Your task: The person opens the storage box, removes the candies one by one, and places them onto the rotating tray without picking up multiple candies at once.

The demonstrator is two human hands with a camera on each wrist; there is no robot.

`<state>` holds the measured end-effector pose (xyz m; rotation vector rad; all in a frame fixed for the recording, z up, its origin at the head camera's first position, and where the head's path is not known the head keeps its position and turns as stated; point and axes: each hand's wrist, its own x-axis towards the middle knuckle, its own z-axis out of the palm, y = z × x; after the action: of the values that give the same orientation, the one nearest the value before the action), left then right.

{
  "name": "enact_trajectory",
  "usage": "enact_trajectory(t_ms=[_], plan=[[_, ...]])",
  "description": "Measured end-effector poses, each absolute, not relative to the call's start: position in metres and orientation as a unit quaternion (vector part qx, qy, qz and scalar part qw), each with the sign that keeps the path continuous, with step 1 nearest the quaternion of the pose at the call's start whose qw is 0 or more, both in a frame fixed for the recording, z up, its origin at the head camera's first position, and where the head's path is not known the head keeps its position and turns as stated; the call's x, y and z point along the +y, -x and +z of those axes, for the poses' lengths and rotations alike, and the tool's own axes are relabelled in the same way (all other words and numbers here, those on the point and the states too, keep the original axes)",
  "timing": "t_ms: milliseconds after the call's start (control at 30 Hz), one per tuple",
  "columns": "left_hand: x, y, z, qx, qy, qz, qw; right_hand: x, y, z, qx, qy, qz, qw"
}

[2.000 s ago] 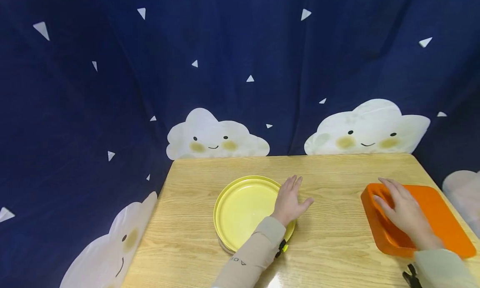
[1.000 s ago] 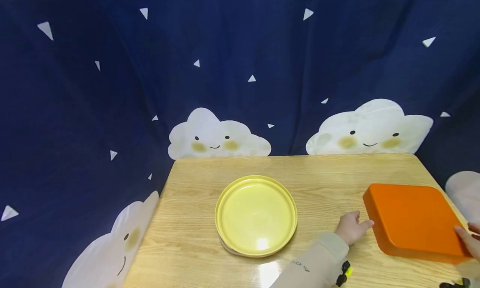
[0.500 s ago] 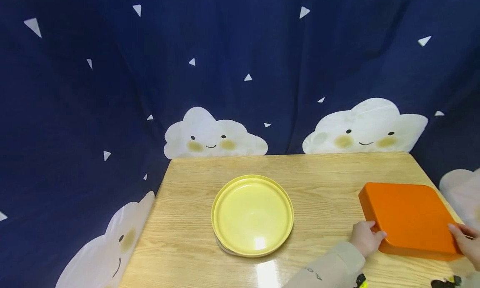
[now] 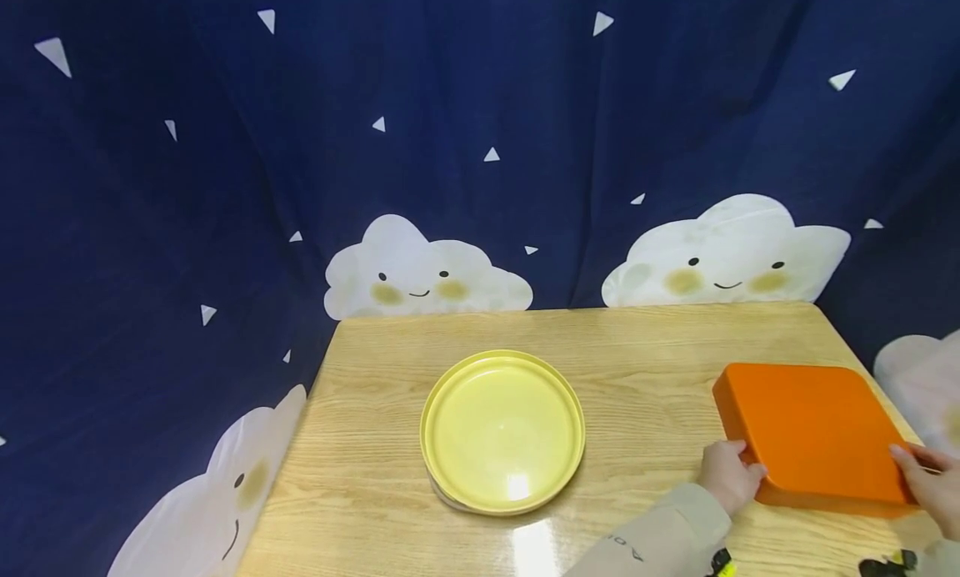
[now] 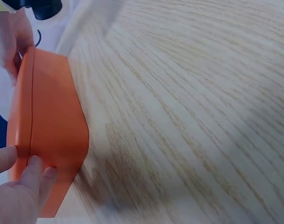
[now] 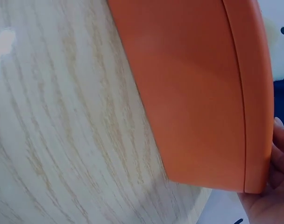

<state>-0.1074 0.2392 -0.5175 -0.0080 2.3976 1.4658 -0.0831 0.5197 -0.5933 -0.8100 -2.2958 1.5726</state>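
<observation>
An orange box (image 4: 817, 431) with a seam below its top, as on a lid, sits on the table at the right. My left hand (image 4: 731, 475) grips its near left corner. The left wrist view shows that hand's thumb on the top and its fingertips (image 5: 35, 164) against the side at the seam. On the far side from it, my right hand (image 4: 930, 481) holds the right edge, thumb on top. The right wrist view shows the right hand (image 6: 273, 196) partly behind the box, its other fingers mostly hidden.
A round yellow dish or lid (image 4: 502, 431) with a raised rim lies mid-table, a paler rim showing beneath it. The wooden table (image 4: 360, 444) meets a dark blue curtain (image 4: 450, 102) with printed clouds at its back and sides.
My left hand has moved from over the yellow dish to the box's left corner. The right hand has shifted from above the box to its right edge. A hollow seen in the box is covered.
</observation>
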Motion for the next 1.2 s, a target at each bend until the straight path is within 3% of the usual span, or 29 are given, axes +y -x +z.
enact_trajectory(t_ms=[233,467,1200], plan=[[0.228,0.110,-0.519,0.832,0.013,0.532,0.159,0.528,0.090,-0.611,-0.839,0.277,0.458,0.101],[0.211,0.114,-0.524,0.821,0.010,0.550,0.154,0.477,0.088,-0.562,-0.874,0.318,0.367,0.021],[0.150,0.118,-0.531,0.799,-0.014,0.579,0.161,0.407,0.081,-0.537,-0.911,0.231,0.338,0.049]])
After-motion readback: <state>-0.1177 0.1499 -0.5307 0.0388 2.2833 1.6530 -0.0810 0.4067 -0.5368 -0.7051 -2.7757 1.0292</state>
